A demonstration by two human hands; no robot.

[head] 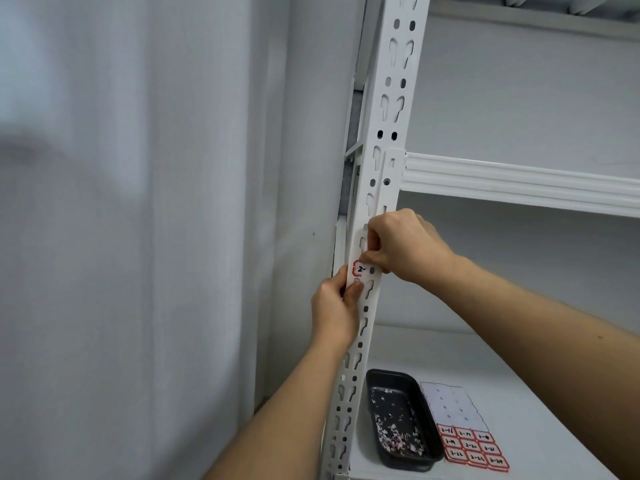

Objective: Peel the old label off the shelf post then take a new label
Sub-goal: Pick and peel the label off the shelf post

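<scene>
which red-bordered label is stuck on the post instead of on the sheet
The old label between both hands on the shelf post; the others sit on the label sheet beside the black tray.

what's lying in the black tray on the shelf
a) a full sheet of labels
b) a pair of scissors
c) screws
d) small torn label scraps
d, the black rectangular plastic tray holds small white and reddish paper scraps, while the sheet of red-bordered labels lies beside it on the white shelf.

Your right hand (398,247) covered the right part of the old label (359,269), whose writing was illegible, and the sheet of new labels (472,446) bore marks too small to read.
</scene>
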